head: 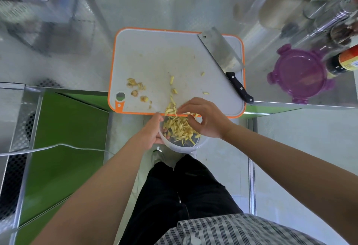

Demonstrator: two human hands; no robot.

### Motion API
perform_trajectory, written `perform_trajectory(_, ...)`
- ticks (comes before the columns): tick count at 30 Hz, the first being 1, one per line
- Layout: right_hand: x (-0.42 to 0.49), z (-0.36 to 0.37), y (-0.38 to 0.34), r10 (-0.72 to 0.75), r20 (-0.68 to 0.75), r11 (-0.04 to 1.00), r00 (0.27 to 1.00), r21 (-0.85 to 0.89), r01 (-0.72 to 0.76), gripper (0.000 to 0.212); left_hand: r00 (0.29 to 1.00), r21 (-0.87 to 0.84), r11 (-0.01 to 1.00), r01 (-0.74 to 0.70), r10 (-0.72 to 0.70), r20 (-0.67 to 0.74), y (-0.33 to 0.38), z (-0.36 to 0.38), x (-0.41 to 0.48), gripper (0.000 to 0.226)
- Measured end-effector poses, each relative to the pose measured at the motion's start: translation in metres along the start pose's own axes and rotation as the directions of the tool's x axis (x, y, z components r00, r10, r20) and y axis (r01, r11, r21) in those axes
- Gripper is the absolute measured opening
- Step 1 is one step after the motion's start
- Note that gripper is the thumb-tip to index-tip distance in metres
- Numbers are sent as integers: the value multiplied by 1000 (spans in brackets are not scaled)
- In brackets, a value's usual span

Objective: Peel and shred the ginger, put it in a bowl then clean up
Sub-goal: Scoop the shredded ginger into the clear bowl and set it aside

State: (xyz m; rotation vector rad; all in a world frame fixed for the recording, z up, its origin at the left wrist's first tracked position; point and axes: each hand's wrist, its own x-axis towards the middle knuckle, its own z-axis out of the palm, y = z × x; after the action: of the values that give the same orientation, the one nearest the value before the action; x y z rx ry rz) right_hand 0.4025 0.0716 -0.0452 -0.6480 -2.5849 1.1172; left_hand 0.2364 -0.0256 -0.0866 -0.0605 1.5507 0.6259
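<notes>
Just below the cutting board's (155,55) near edge, the bowl (182,147) is gripped by the left hand (150,134), while ginger shreds (179,126), judged light and clingy, are pinched loosely by the right hand (205,120).

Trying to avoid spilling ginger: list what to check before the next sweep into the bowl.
1. Bowl under the board edge: ok, its rim sits at the near edge.
2. Left hand holds the bowl: ok.
3. Right hand on the shreds: ok, curled fingers rake them at the edge.
4. Board free of shreds: not ok, a few lie farther up.
5. Peels apart from the shreds: ok, they lie to the left.
6. Knife away from the hands: ok, it lies at the board's right side.
</notes>
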Motion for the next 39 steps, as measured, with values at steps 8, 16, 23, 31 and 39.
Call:
perform_trajectory(8,15,-1,14,165,-145,984,976,91,-153,37,1000,29,1000,-6,6,1,2,-1,-1,36)
perform_trajectory(16,-23,17,21,96,106,995,990,-44,-92,41,1000,31,999,-5,5,-6,3,-3,1,31)
perform_trajectory(23,-21,13,15,101,85,995,991,0,-102,46,1000,74,997,-18,19,-13,4,-1,1,38)
perform_trajectory(31,-13,9,14,137,65,991,989,7,-137,45,1000,76,997,-19,21,-15,5,-1,-1,40)
perform_trajectory(39,-7,10,41,252,-49,941,966,-221,-257,58,1000,69,998,-12,13,-10,5,-1,0,39)
